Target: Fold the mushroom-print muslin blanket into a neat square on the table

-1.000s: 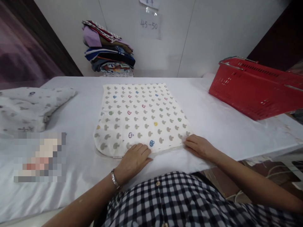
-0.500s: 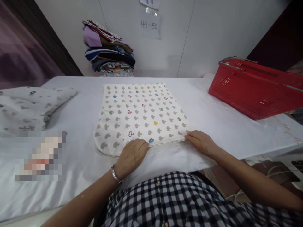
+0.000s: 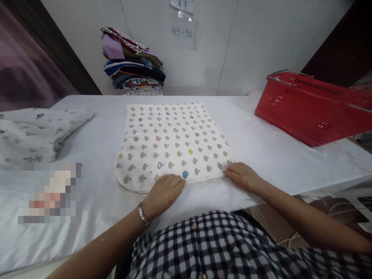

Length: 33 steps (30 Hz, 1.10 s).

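A folded white cloth printed with grey and coloured mushrooms lies flat in the middle of the white table. My left hand, with a bracelet at the wrist, rests fingers flat on the cloth's near edge. At the near right corner of the cloth lies my right hand, its fingers stretched out along that edge. Neither hand grips anything.
A red plastic basket stands tilted at the right of the table. A second patterned cloth lies bunched at the left. A stack of folded clothes sits against the back wall, below a paper note "45-50".
Both hands pushed the cloth's near edge slightly away half a second ago, then drew back a little; the edge lies flat again.
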Tool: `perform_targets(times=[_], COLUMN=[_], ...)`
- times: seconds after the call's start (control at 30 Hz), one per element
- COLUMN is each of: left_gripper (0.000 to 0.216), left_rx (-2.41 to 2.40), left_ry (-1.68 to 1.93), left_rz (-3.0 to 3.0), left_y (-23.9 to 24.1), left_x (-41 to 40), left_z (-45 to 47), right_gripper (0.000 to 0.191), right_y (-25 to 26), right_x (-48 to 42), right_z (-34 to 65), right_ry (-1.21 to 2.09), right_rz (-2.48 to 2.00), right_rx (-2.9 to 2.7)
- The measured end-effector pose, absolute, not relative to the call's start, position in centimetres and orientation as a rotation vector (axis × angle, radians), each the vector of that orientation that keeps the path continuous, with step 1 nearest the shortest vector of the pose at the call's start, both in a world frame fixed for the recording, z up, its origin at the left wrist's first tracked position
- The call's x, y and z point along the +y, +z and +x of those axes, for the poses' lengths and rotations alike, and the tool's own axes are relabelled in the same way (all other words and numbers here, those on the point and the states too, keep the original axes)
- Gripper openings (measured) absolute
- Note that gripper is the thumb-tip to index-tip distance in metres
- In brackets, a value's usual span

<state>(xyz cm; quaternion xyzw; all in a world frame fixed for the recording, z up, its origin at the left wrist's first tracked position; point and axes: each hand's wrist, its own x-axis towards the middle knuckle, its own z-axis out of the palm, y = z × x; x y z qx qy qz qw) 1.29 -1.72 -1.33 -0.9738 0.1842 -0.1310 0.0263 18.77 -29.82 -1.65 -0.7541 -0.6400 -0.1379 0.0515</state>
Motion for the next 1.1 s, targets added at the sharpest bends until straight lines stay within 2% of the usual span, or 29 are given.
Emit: perform_targets(times=[0.13,0.37,0.7,1.1], left_gripper=[0.016,0.020,0.020,0.025], left_rx=[0.463,0.650,0.539,0.515], left_ry=[-0.578,-0.403,-0.336,-0.264], left_rz=[-2.936,-2.929,-3.030,-2.947], left_y=[-0.8,-2.3,-1.7,-0.9], left_x=[-0.9,-1.3,-2.2,-2.8], left_z=[1.9,1.2,0.5,0.4], right_gripper=[0.024,0.021,0.024,0.025], right_y=[-1.2,-2.9,-1.8,-1.9], right_x=[-29.4,-29.4,-29.8,-29.2], right_z=[19.4,18.5,17.9,17.9], right_ry=[-0.601,-0.348,-0.187,-0.272], right_rz=[-2.320,-2.330,-2.351,-2.393], right_rx=[-1.835,-1.902,-1.844,-1.882])
